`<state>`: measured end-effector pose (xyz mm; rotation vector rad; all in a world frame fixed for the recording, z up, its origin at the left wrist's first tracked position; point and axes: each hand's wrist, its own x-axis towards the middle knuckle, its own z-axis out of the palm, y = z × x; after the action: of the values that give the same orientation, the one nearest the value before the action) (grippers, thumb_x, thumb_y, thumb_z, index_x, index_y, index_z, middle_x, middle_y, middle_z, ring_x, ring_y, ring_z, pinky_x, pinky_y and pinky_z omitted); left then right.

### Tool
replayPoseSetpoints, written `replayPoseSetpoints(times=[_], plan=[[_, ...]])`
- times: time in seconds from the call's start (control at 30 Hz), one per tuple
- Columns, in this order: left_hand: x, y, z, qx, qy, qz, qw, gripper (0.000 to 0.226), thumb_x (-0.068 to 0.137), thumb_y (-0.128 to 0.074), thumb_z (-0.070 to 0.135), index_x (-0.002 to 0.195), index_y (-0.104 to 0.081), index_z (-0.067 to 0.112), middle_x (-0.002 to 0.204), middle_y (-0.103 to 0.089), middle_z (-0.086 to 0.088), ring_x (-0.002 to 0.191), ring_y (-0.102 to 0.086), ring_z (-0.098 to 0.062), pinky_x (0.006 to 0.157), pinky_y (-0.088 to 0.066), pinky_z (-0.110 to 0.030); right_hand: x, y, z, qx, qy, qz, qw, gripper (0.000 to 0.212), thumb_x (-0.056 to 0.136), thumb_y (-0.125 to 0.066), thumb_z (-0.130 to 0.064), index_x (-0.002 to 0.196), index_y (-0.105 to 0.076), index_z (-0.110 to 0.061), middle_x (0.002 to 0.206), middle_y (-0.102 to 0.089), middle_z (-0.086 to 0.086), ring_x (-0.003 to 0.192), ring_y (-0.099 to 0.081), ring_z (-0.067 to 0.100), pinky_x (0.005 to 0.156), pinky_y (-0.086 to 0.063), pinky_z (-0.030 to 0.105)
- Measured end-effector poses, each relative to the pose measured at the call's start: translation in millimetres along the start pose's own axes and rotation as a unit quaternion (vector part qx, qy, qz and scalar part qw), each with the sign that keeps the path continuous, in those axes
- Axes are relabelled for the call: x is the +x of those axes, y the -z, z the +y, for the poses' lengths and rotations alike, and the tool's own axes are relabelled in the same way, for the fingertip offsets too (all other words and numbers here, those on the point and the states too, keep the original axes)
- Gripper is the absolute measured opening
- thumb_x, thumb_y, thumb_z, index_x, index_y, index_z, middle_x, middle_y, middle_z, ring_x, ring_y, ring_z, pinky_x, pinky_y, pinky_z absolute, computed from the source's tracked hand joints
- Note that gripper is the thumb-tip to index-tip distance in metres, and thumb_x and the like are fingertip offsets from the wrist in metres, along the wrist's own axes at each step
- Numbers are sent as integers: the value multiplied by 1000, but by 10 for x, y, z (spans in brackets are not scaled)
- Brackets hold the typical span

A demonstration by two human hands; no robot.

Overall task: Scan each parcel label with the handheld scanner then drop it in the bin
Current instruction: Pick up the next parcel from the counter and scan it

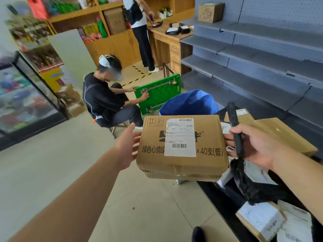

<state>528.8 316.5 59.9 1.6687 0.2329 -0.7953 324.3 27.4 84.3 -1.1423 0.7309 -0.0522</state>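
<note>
Labelled parcel (181, 147) between both hands.

The brown carton (181, 147) carries large dark print along its top face: the Chinese characters "绿色心情绿" to the left of the white shipping label (180, 137), and "×40支(普)" to its right. A small "®" mark sits near the carton's far right corner, beside a dark logo half covered by the label. Two handling pictograms with upward arrows stand at its far left corner. The label bears one barcode at its far edge and one at its near edge; its fine print is too small to read. Labels on the near right parcels (262, 219) are unreadable.
</note>
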Motion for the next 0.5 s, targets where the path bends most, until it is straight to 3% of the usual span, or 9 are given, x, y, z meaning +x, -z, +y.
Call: replayPoseSetpoints(times=[0.17,0.3,0.4,0.5], plan=[[324,73,283,-22,7,45,999,58,107,-33,67,117,-70,24,122,-70,-3,112,-63,-25,100,-45,-47,627,-171,-279,11,-26,-39,999,9,100,-58,-18,103,-63,-11,104,-73,14,104,-65,30,108,-48,54],[598,153,423,-32,18,67,997,56,108,-29,65,108,-68,24,119,-67,-4,108,-62,-25,100,-43,-48,973,-348,-423,-1,-32,-51,998,18,102,-53,-18,116,-63,-11,109,-80,12,100,-76,24,87,-57,47],[847,225,515,-33,26,71,997,56,109,-28,65,108,-67,24,119,-68,-3,108,-62,-25,99,-42,-48,1215,-465,-479,-9,-42,-52,998,18,103,-53,-19,114,-64,-10,111,-79,13,97,-76,24,78,-56,44],[1147,317,639,-31,35,61,997,56,108,-29,66,112,-68,25,120,-69,-2,109,-62,-24,101,-43,-49,1467,-598,-525,-15,-44,-36,998,20,102,-54,-19,118,-62,-9,116,-77,18,104,-74,31,93,-57,52]])
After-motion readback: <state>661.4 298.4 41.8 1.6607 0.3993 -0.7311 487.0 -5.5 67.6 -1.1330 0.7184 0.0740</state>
